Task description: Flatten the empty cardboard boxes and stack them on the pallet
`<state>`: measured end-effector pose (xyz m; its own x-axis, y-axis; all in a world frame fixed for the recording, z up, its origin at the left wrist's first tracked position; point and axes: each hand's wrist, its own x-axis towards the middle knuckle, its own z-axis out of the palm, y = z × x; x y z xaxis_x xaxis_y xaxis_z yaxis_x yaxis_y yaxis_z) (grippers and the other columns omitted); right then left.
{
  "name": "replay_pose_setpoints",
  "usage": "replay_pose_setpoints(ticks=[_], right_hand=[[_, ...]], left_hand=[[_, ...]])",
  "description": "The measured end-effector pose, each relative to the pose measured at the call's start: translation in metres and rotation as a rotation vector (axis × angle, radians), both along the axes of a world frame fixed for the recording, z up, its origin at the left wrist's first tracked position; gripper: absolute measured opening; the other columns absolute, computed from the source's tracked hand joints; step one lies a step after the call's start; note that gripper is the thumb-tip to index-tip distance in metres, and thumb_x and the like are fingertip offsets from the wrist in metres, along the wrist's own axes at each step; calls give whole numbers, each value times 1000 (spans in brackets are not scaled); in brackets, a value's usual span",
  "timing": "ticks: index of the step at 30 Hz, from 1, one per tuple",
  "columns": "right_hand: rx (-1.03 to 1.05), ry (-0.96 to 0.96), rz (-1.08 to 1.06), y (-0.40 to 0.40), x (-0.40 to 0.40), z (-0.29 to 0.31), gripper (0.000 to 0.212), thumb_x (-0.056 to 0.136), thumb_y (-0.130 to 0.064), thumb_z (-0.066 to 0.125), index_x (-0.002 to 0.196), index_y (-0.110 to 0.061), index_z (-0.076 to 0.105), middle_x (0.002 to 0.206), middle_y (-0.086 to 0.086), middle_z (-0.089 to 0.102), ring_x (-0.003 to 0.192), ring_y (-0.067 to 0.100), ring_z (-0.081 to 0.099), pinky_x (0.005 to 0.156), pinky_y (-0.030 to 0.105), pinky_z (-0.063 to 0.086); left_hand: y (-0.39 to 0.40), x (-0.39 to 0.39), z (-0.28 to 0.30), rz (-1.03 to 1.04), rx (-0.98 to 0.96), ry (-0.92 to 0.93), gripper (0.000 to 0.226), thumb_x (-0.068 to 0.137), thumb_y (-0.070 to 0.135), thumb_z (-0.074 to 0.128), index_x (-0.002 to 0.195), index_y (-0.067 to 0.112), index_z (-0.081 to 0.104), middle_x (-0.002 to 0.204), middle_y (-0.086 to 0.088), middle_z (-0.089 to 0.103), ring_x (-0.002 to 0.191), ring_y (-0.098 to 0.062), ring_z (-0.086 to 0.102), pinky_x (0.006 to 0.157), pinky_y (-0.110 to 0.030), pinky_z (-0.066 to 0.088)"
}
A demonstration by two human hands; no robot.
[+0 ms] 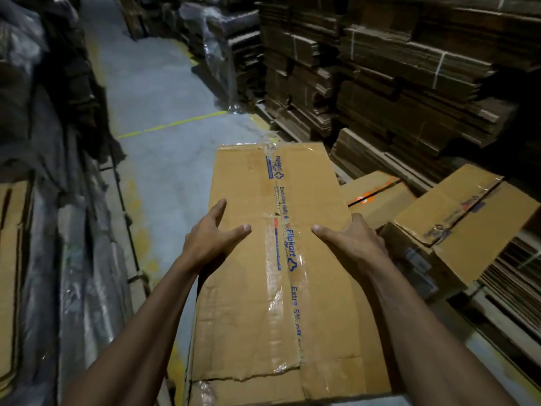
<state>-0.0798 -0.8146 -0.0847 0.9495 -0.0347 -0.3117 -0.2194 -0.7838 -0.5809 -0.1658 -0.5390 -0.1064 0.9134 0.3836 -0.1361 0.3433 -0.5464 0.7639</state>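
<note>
A grey concrete floor (164, 92) runs ahead as a narrow aisle, dimly lit and marked with worn yellow lines (172, 126), one crossing it well beyond the hands, others fading along its edges. To the right of the hands, tall stacks of strapped flat cardboard (395, 68) rise like a wall. Farther ahead, loose clear plastic wrap (213, 54) hangs from another stack. To the left of the hands stand dark, plastic-covered piles (44, 112) and upright sheets.
</note>
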Motion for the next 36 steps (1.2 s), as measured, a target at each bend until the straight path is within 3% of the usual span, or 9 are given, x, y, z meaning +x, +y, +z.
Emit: replay_pose_setpoints(ticks=[8,11,16,19,22,24,27,32,36], right_hand=[[-18,192,72,20,-3,-71,97,64,-82,61,142,-27,42,140,11,55,129,39,48,105,52,42],[-49,287,121,16,5,-116,81,81,-68,62,145,-23,39,145,12,51,133,40,45,107,46,40],[-111,388,217,4,1,-213,73,85,-66,59,141,-22,40,137,11,56,125,38,51,100,43,41],[-148,415,226,0,-6,-277,72,85,-67,59,139,-24,40,132,12,56,122,38,51,96,42,40],[-174,425,241,-1,-17,-337,77,84,-72,58,141,-24,37,131,11,57,119,38,53,93,42,42],[-181,426,244,-2,-26,-377,81,83,-73,57,143,-24,35,130,12,57,118,37,54,93,43,44],[-195,420,227,1,-37,-431,80,84,-72,58,143,-24,35,129,13,57,117,37,54,92,43,42],[-194,329,181,16,-50,-500,75,88,-67,57,144,-23,33,133,16,54,122,40,49,98,45,39],[-141,276,203,38,-56,-532,75,91,-65,55,148,-24,29,138,15,51,125,39,46,102,45,36]], left_hand=[[6,-34,-70,119,-117,183,111,63,74,68,156,37,22,159,7,35,142,-24,40,114,-47,36],[-2,-45,-118,195,-272,203,112,61,69,74,156,38,23,161,11,29,146,-16,32,117,-43,32],[-19,-64,-225,299,-388,278,102,73,50,84,155,40,25,160,15,27,146,-13,29,115,-37,30],[-30,-76,-292,361,-410,313,102,72,46,86,154,41,26,153,20,33,133,-4,36,107,-30,34],[-36,-87,-348,415,-408,324,101,71,46,86,154,42,28,137,26,36,122,-1,38,99,-26,36],[-36,-95,-387,431,-402,339,105,64,54,87,151,46,30,133,28,37,124,-2,41,102,-28,38],[-36,-105,-442,447,-389,349,112,49,67,83,147,52,32,135,31,41,132,-6,45,113,-38,39],[-22,-107,-510,419,-263,289,102,50,73,78,136,67,24,153,16,41,138,-8,43,115,-44,38],[-6,-116,-544,417,-221,254,110,54,76,73,149,54,23,158,10,35,142,-13,39,115,-45,37]])
